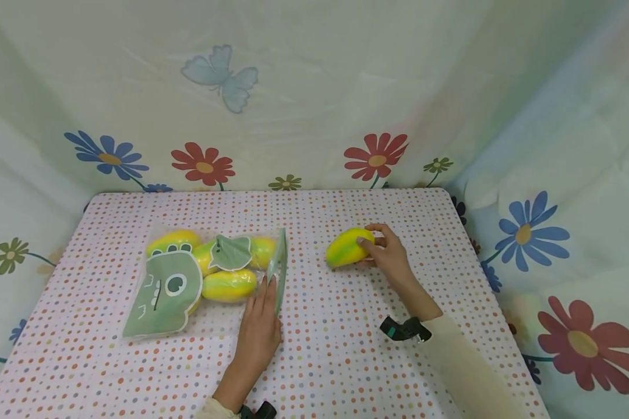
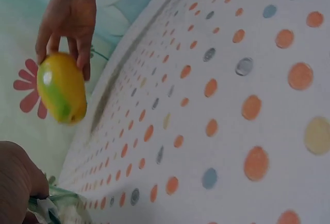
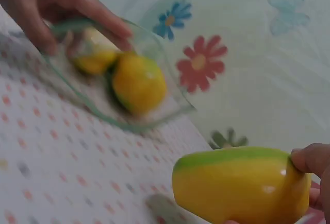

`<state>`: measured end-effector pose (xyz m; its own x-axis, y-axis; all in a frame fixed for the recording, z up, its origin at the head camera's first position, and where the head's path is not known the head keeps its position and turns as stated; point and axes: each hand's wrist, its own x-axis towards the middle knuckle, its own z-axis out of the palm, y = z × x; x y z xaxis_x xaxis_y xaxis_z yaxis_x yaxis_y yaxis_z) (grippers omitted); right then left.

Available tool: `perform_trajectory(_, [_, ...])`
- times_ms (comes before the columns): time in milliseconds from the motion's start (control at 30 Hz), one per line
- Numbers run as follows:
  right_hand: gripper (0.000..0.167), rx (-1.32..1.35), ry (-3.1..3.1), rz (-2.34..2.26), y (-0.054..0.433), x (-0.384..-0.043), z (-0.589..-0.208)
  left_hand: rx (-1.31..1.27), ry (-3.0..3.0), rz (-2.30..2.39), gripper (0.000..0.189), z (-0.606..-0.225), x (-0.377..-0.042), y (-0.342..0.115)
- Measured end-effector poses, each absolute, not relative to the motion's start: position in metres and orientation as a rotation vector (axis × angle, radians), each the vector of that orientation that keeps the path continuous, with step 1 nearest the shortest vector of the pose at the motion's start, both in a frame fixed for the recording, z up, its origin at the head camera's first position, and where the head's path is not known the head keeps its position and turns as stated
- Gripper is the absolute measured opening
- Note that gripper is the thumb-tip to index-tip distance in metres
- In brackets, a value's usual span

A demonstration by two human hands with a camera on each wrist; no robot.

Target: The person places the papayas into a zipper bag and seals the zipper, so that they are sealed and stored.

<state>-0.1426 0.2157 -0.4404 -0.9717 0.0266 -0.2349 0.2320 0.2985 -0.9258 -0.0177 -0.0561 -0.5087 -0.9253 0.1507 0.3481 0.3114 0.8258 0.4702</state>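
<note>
My right hand [image 1: 393, 259] grips one end of a yellow mango [image 1: 348, 247] with green streaks, raised off the table right of the bag. A clear zip bag [image 1: 282, 250] with a green dinosaur print lies at the left, its mouth facing right. Several similar mangoes [image 1: 229, 285] are inside it, partly covered by the print. At the bag's mouth, my left hand [image 1: 260, 329] pinches the upper edge between thumb and fingers. The right wrist view shows that mouth gaping [image 3: 136, 127], with two mangoes [image 3: 139, 84] just inside.
A dotted cloth covers the table [image 1: 325, 361]. Behind it and along the sides hangs a pale curtain [image 1: 304, 105] printed with flowers and a butterfly. Each wrist wears a black strap [image 1: 406, 330].
</note>
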Motion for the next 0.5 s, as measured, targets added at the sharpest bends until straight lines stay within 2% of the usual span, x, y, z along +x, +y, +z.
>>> perform_trajectory(333, [0.04, 0.207, 2.114, -1.895, 0.136, -0.105, -0.468, -0.393, -2.593, -0.817, 0.082, -0.499, -0.019, -0.05])
perform_trajectory(500, [0.04, 0.181, 2.006, -1.936, 0.108, -0.09, -0.478, -0.424, -2.576, -0.784, 0.083, -0.497, -0.018, -0.048])
